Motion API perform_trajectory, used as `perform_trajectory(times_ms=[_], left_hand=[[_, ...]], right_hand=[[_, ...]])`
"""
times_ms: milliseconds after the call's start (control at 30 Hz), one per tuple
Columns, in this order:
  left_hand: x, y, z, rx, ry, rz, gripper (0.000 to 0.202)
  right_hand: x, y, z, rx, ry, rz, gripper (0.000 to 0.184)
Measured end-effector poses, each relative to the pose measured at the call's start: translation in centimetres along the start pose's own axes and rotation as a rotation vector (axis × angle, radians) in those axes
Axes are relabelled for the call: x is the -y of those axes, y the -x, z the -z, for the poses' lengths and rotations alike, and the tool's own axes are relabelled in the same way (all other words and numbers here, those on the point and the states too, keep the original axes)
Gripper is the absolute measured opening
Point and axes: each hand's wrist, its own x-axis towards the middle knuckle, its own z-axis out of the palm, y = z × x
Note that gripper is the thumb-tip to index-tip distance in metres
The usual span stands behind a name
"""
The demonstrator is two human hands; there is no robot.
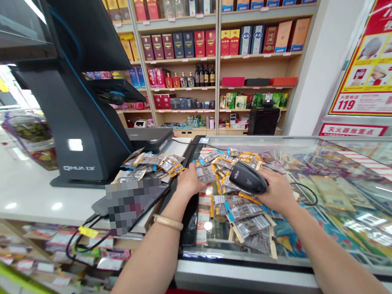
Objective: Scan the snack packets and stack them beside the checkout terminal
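Observation:
A black handheld barcode scanner [246,178] is gripped in my right hand [277,190], its head pointing left over a heap of small snack packets. My left hand [189,181], with a bracelet on its wrist, pinches the edge of a small packet [206,173] just left of the scanner. More packets with orange and blue edges [246,210] lie loosely overlapped on the glass counter [211,246], below and behind the scanner. Another pile of packets [147,162] rests on the white counter to the left. The scanner's cable curls out to the right of my hand.
A black checkout terminal [82,109] stands at the left. A phone-like device [149,201] with cables lies before it, partly blurred out. A green basket [38,293] is at lower left. Shelves of boxed bottles [179,45] line the back, and a red-yellow sign [375,56] hangs right.

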Motion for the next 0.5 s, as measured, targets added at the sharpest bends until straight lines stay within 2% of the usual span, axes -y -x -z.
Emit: perform_trajectory(times_ms=[200,367,500], left_hand=[[-0.3,0.0,0.8,-0.353,0.402,-0.183,0.05],[-1.1,0.5,1.1,-0.36,0.566,-0.315,0.051],[-1.4,0.8,1.0,-0.318,0.61,-0.321,0.052]], right_hand=[[0.0,-0.1,0.1,-0.008,0.003,0.007,0.024],[0.0,-0.2,0.1,-0.044,0.032,-0.016,0.026],[0.0,-0.2,0.2,-0.046,0.052,-0.052,0.023]])
